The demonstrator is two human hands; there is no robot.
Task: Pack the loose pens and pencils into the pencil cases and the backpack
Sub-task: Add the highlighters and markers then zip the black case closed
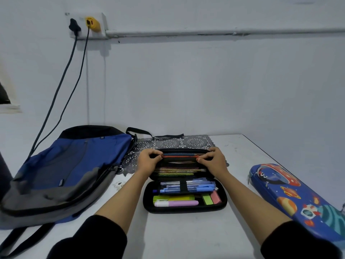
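Black case point(186, 210) is seen open at the middle of the white table point(186, 238), far half partly on a lace mat point(179, 142). A mesh flap point(179, 156) in the far half is pinched at its left end by the left hand point(149, 159) and at its right end by the right hand point(214, 162). Fingers of both are curled onto the flap edge. Coloured pencils point(179, 171) are seen through the mesh. Blue pens point(188, 186) are strapped under a band in the near half. A green highlighter point(173, 198), a purple marker point(177, 203) and two erasers point(212, 198) are laid in front of them. A blue-grey backpack point(74, 165) is laid flat at left, near the case. A space-print case point(298, 199) is laid shut at right, apart. Two cables point(61, 85) are run from a wall socket point(87, 25) down to the backpack.
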